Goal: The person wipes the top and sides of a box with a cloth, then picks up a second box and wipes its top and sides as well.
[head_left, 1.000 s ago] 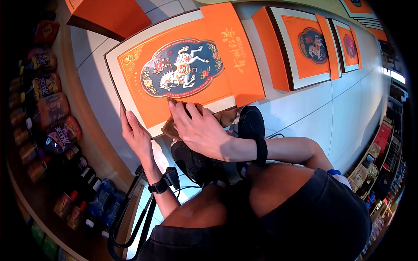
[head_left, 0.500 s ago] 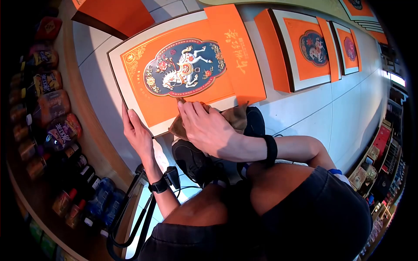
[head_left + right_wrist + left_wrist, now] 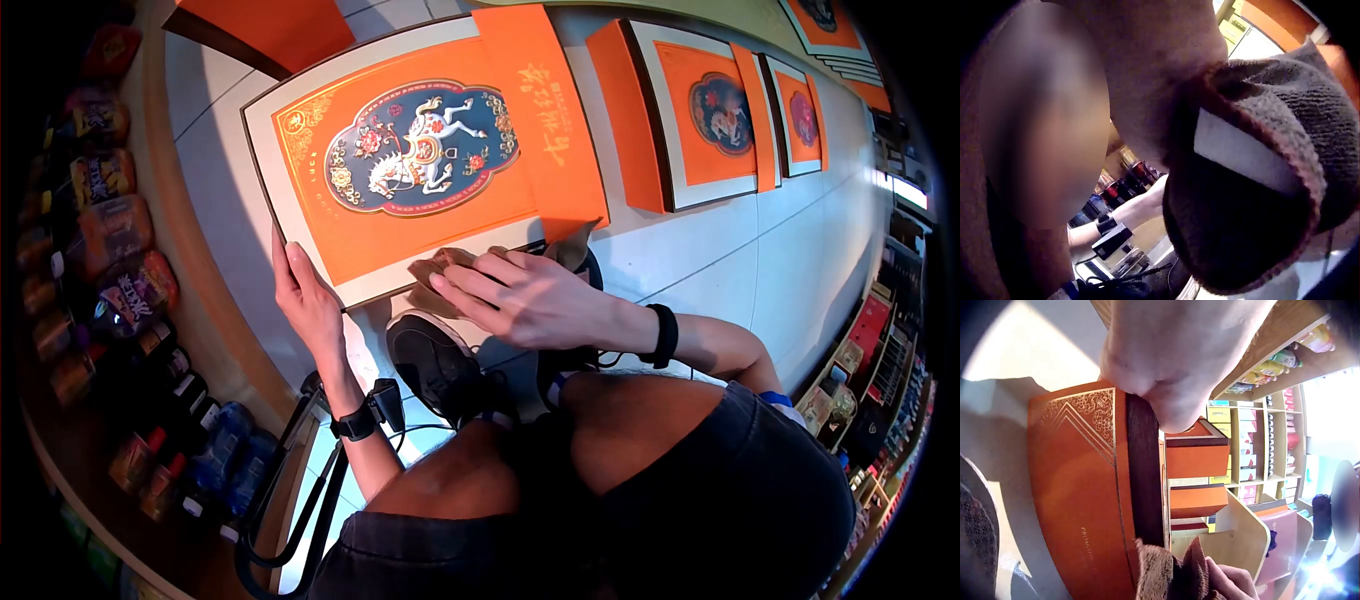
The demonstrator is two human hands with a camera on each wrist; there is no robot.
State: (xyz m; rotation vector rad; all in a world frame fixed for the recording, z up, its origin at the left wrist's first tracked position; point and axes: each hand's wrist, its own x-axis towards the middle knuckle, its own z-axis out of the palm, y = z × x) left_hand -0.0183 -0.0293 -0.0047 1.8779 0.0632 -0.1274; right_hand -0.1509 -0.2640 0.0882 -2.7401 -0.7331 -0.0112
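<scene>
A large orange gift box (image 3: 400, 245) with a white border and a horse picture lies in front of me in the head view. My left hand (image 3: 314, 318) rests at its near left corner, fingers straight along the edge. With my right hand (image 3: 520, 298) I hold a brown cloth (image 3: 430, 268) against the box's near edge, cloth bunched under the fingers. In the left wrist view the cloth (image 3: 1166, 572) touches the dark rim above the orange side wall. The right wrist view shows the folded cloth (image 3: 1329, 119) hanging close up, hiding the fingers.
Similar orange boxes (image 3: 648, 120) stand on the tiled floor to the right, and another orange box (image 3: 255, 30) is at the far left. Shelves with bottles (image 3: 225, 440) line the left side. Low shelves of goods (image 3: 880, 330) run along the right. My shoes (image 3: 430, 360) are just below the box.
My right hand has moved right and toward me, drawing the cloth off the box's printed face to its near edge. The left hand stays at the corner.
</scene>
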